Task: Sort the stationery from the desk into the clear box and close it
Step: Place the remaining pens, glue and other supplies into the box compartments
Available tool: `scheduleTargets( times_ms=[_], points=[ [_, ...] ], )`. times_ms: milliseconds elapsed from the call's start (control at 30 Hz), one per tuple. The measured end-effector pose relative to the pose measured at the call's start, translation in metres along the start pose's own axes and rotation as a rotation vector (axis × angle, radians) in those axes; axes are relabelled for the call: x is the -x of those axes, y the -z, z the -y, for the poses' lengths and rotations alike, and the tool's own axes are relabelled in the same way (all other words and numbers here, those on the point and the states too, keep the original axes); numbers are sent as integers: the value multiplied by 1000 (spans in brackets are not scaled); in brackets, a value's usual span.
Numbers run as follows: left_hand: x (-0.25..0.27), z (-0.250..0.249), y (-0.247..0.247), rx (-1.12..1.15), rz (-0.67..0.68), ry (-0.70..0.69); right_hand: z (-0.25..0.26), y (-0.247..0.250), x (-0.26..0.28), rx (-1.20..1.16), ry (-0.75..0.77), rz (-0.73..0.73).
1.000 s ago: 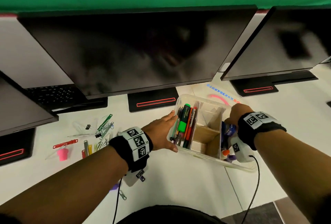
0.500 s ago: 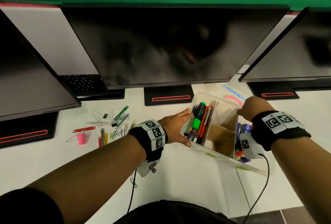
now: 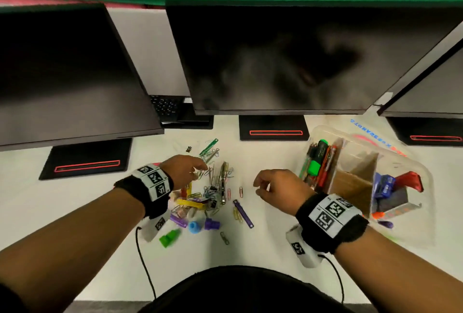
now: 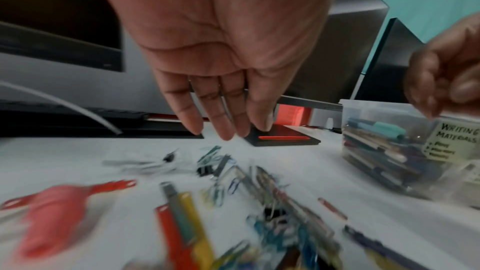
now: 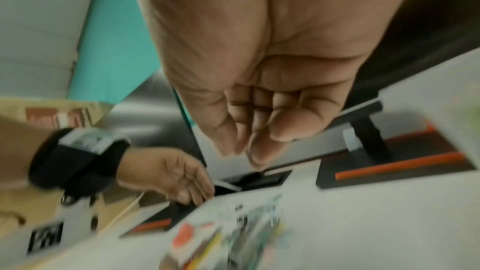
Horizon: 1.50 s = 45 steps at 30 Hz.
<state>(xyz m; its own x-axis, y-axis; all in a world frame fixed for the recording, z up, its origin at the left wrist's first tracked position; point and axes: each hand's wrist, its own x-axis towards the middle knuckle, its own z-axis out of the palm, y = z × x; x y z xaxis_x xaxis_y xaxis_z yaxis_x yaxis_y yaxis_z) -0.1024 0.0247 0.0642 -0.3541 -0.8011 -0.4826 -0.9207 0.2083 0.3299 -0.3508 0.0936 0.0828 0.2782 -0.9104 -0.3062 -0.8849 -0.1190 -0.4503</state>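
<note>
Two hands: both are held above the white worktop [image 3: 263, 245], and nothing is gripped by either.
Left hand [image 3: 184, 170]: fingers are held straight and together, pointing down over the pile, as shown in the left wrist view; no item is touched.
Right hand [image 3: 278, 187]: fingers are loosely curled toward the palm and nothing is held; it is placed between the pile and the box.
Loose stationery [image 3: 213, 187]: paper clips, binder clips and coloured strips are heaped on the worktop in front of the middle monitor [image 3: 288, 62]; a purple strip [image 3: 243, 213] and a green cap [image 3: 170, 237] are set near its front edge.
Clear box [image 3: 323, 131]: it is seen uncovered, at the right of the pile, apart from both hands.
Box contents: pens and a green highlighter [image 3: 317, 160] are laid in the left compartment; a cardboard divider [image 3: 353, 182] is seen in the middle; blue and red items are seen at the right.
</note>
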Motion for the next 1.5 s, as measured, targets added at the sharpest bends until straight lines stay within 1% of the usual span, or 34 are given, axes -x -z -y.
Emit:
scheduleTargets(
  times_ms=[100, 167, 233, 367, 500, 600, 700, 767, 833, 900, 967, 1067, 1167, 1233, 1333, 1400, 1433, 1500],
  points=[
    [19, 28, -11, -27, 32, 31, 6, -37, -6, 57, 27, 137],
    [31, 42, -20, -14, 97, 32, 8, -62, -7, 63, 63, 210],
    [40, 53, -30, -37, 156, 14, 14, -82, -9, 65, 79, 252],
    [47, 63, -46, -79, 204, -31, 32, -109, -22, 76, 147, 254],
    [51, 68, -58, -133, 313, -115, 47, -126, -35, 156, 207, 253],
    [53, 69, -68, -207, 376, -196, 51, -130, -40, 192, 179, 231],
    [54, 71, -77, -259, 400, -264, 47, -131, -40, 175, 85, 177],
    [54, 73, -81, -253, 369, -313, 44, -130, -38, 138, 41, 115],
    [54, 76, -82, -198, 330, -320, 48, -128, -36, 83, 23, 101],
    [52, 80, -77, -113, 305, -287, 58, -125, -36, 38, 41, 141],
    [50, 82, -69, -32, 258, -242, 70, -126, -36, -7, 92, 193],
    [43, 90, -56, -15, 106, -217, 87, -133, -40, -30, 143, 272],
    [30, 104, -45, 25, -61, -111, 93, -141, -45, 14, 159, 316],
    [18, 113, -40, 41, -124, -35, 91, -144, -46, 35, 138, 332],
    [1, 120, -36, 69, -146, 45, 82, -146, -44, 40, 98, 321],
    [-10, 123, -37, 30, -113, 61, 76, -145, -41, 12, 79, 281],
    [-14, 126, -38, -5, -91, 64, 73, -144, -39, -17, 76, 246],
    [-21, 127, -41, -56, -65, 57, 67, -137, -34, -79, 50, 125]
  ],
)
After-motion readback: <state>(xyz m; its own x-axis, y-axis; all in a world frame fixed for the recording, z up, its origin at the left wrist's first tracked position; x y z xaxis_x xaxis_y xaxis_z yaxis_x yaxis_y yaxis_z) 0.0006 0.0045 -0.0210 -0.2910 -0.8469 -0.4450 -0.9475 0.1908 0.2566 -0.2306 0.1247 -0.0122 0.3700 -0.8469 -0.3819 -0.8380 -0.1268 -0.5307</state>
